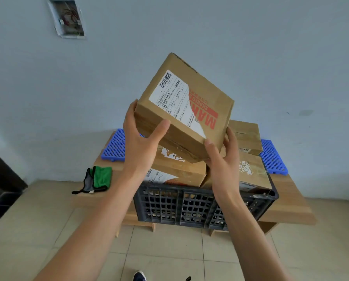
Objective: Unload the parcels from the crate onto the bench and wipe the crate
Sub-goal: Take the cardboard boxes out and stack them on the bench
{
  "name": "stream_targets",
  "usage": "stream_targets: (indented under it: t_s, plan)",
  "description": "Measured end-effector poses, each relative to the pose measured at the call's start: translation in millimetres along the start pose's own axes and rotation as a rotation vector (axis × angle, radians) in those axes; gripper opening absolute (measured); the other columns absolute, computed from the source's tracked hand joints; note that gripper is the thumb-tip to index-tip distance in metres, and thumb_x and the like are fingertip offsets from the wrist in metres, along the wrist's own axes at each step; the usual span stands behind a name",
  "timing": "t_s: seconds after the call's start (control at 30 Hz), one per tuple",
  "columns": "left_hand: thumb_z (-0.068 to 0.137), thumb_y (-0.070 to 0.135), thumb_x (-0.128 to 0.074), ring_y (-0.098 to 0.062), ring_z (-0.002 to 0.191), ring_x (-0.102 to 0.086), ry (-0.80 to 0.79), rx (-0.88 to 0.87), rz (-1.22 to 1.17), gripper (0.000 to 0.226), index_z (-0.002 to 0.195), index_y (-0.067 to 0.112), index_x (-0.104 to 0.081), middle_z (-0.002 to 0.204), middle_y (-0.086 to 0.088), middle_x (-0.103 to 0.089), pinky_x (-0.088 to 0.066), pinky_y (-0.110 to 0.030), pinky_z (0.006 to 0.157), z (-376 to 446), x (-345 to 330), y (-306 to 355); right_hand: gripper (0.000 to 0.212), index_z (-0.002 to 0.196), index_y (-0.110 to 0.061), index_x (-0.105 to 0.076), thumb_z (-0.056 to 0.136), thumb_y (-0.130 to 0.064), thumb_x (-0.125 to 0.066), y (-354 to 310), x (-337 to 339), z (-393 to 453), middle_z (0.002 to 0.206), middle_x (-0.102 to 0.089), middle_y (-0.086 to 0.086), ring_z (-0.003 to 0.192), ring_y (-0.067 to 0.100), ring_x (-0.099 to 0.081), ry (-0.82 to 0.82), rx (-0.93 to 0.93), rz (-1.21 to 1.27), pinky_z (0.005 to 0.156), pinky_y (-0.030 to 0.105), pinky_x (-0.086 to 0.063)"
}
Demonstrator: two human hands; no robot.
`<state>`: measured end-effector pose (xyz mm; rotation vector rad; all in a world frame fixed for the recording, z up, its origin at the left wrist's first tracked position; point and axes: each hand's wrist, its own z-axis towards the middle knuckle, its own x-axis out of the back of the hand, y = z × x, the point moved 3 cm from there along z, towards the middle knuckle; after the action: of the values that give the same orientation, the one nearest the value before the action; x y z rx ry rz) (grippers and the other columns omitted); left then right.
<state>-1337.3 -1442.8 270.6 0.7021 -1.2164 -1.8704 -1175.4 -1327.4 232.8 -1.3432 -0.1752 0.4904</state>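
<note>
Below the fingers, at the near edge, a dark shoe (139, 275) is seen on the tiled floor (169, 260). Above it, a cardboard parcel (186, 106) is held tilted in the air between both hands: the left hand (142, 138) is curled round its lower left corner, thumb laid on the near face, and the right hand (223, 157) is curled round its lower right corner. Directly beneath the fingers, the dark plastic crate (190, 207) is set on the wooden bench (287, 203), with more parcels (179, 171) piled inside. Left of the left fingers, a green cloth (100, 178) is laid on the bench. Behind the fingers, a blue grid panel (273, 159) is seen against the pale wall (271, 47).
</note>
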Motion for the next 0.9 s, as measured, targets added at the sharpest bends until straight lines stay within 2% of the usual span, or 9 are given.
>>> stream_targets:
  t_s: [0.1, 0.23, 0.37, 0.5, 0.57, 0.67, 0.77, 0.83, 0.9]
  plan:
    - [0.069, 0.057, -0.085, -0.009, 0.129, -0.056, 0.087, 0.006, -0.052, 0.09, 0.144, 0.033, -0.041, 0.142, 0.003, -0.053, -0.054, -0.035, 0.102, 2, -2, -1, 0.07, 0.147, -0.045, -0.035, 0.088, -0.04, -0.072, 9, -7, -11, 0.133, -0.056, -0.03, 0.12, -0.002, -0.061, -0.027, 0.006, 0.039, 0.096, 0.038, -0.058]
    - [0.074, 0.045, -0.083, -0.008, 0.124, -0.06, 0.133, 0.032, -0.09, 0.08, 0.142, 0.027, -0.045, 0.136, 0.004, -0.06, -0.055, -0.042, 0.102, 8, 10, -6, 0.064, 0.146, -0.044, -0.038, 0.092, -0.035, -0.072, 12, -5, -10, 0.132, -0.056, -0.029, 0.121, -0.001, -0.061, -0.068, 0.028, 0.031, 0.097, 0.037, -0.058]
    - [0.079, 0.037, -0.08, -0.009, 0.117, -0.065, 0.1, 0.052, -0.109, 0.07, 0.139, 0.023, -0.048, 0.127, 0.007, -0.066, -0.058, -0.045, 0.097, 16, 28, -8, 0.077, 0.149, -0.054, -0.029, 0.084, -0.057, -0.071, -1, 11, 12, 0.156, -0.038, -0.016, 0.137, 0.01, -0.049, -0.027, 0.037, -0.038, 0.107, 0.052, -0.049]
    - [0.076, 0.039, -0.078, -0.026, 0.12, -0.065, 0.019, 0.103, -0.166, 0.062, 0.13, 0.023, -0.053, 0.128, -0.005, -0.067, -0.054, -0.057, 0.1, 23, 39, -10, 0.082, 0.149, -0.061, -0.027, 0.079, -0.07, -0.068, -15, 22, 31, 0.163, -0.03, -0.017, 0.147, 0.01, -0.036, -0.053, 0.055, -0.115, 0.114, 0.059, -0.039]
    - [0.076, 0.041, -0.077, -0.028, 0.12, -0.065, -0.024, 0.127, -0.192, 0.059, 0.127, 0.023, -0.054, 0.128, -0.006, -0.068, -0.052, -0.059, 0.101, 24, 39, -11, 0.07, 0.145, -0.058, -0.038, 0.082, -0.064, -0.068, -15, 26, 35, 0.15, -0.047, -0.018, 0.139, 0.013, -0.048, -0.079, 0.069, -0.124, 0.112, 0.058, -0.042]
    - [0.078, 0.043, -0.075, -0.023, 0.118, -0.067, -0.06, 0.148, -0.192, 0.059, 0.13, 0.026, -0.054, 0.127, -0.002, -0.07, -0.053, -0.057, 0.101, 23, 37, -13, 0.04, 0.128, -0.051, -0.058, 0.089, -0.05, -0.066, -9, 26, 35, 0.105, -0.07, -0.014, 0.104, 0.015, -0.069, -0.099, 0.113, -0.106, 0.093, 0.042, -0.06]
    - [0.082, 0.048, -0.076, -0.018, 0.122, -0.065, -0.051, 0.143, -0.188, 0.07, 0.144, 0.03, -0.048, 0.131, 0.002, -0.068, -0.054, -0.051, 0.1, 24, 32, -17, 0.025, 0.114, -0.057, -0.063, 0.093, -0.044, -0.066, -3, 23, 30, 0.102, -0.073, -0.012, 0.099, 0.011, -0.072, -0.06, 0.109, -0.071, 0.08, 0.025, -0.06]
    - [0.08, 0.054, -0.08, -0.017, 0.127, -0.062, -0.008, 0.167, -0.226, 0.09, 0.153, 0.026, -0.037, 0.139, 0.004, -0.062, -0.056, -0.046, 0.099, 25, 27, -20, 0.023, 0.11, -0.06, -0.063, 0.093, -0.045, -0.066, 3, 21, 28, 0.103, -0.073, -0.011, 0.098, 0.011, -0.072, 0.002, 0.094, -0.041, 0.076, 0.025, -0.06]
    - [0.071, 0.068, -0.08, -0.011, 0.132, -0.057, 0.033, 0.179, -0.191, 0.103, 0.153, 0.024, -0.034, 0.145, 0.01, -0.054, -0.053, -0.043, 0.105, 24, 20, -20, 0.026, 0.118, -0.051, -0.063, 0.093, -0.044, -0.066, 10, 21, 25, 0.106, -0.074, -0.01, 0.1, 0.011, -0.072, 0.082, 0.064, 0.004, 0.08, 0.032, -0.062]
